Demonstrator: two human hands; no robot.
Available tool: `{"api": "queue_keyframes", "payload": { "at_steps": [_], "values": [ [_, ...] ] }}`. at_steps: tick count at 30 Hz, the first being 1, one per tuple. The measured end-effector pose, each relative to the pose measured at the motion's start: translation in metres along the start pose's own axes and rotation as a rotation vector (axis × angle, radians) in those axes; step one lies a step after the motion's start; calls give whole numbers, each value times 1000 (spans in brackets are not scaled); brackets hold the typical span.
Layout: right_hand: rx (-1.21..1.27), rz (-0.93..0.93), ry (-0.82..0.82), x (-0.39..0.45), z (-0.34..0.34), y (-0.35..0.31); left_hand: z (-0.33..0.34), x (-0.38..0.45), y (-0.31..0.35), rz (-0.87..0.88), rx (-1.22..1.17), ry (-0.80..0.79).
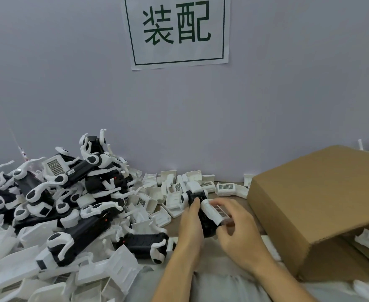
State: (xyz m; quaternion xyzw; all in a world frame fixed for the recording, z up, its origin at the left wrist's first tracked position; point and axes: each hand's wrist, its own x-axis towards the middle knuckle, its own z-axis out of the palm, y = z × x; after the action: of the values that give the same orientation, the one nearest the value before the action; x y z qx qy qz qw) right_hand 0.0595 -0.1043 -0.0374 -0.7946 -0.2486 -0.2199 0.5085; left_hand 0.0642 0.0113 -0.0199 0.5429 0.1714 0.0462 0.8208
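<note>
The left hand (190, 221) fingers wrap a ribbed black device (207, 224); right hand (237, 227) fingers pinch its smooth white cap (212, 209).

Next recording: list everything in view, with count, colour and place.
black unit: one, black with white arms, held at table centre
white cover: one, white, labelled, against the black unit
assembled units: a pile, black and white, left
loose covers: many, white, along the wall and front left
cardboard box: one, brown, right
paper sign: one, white with green characters, on the wall
wall: grey, behind
table: tan, under everything
left hand: grips the black unit
right hand: pinches the white cover
</note>
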Motion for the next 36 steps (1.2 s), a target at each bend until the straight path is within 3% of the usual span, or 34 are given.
{"api": "queue_keyframes", "payload": {
  "at_steps": [7, 13, 18, 22, 26, 31, 36],
  "values": [
    [-61, 21, 167, 4, 2, 2, 2, -2, -1, -10, -51, -107],
    [-47, 226, 92, 5, 5, 14, -2, 3, -7, 36, 2, -173],
    [-54, 165, 259, 6, 2, 4, 1, 4, -7, 65, -39, -195],
    [-108, 124, 187, 5, 7, -3, 4, 3, -9, 114, -30, -310],
    [-134, 146, 227, 4, 6, -4, 3, 1, -15, 193, 63, -384],
    [-174, 54, 161, 3, 6, -8, 0, 3, -16, 246, 73, -329],
    [-60, -36, 27, 0, 4, -9, -5, 6, -15, 242, 32, -238]
  ]
}}
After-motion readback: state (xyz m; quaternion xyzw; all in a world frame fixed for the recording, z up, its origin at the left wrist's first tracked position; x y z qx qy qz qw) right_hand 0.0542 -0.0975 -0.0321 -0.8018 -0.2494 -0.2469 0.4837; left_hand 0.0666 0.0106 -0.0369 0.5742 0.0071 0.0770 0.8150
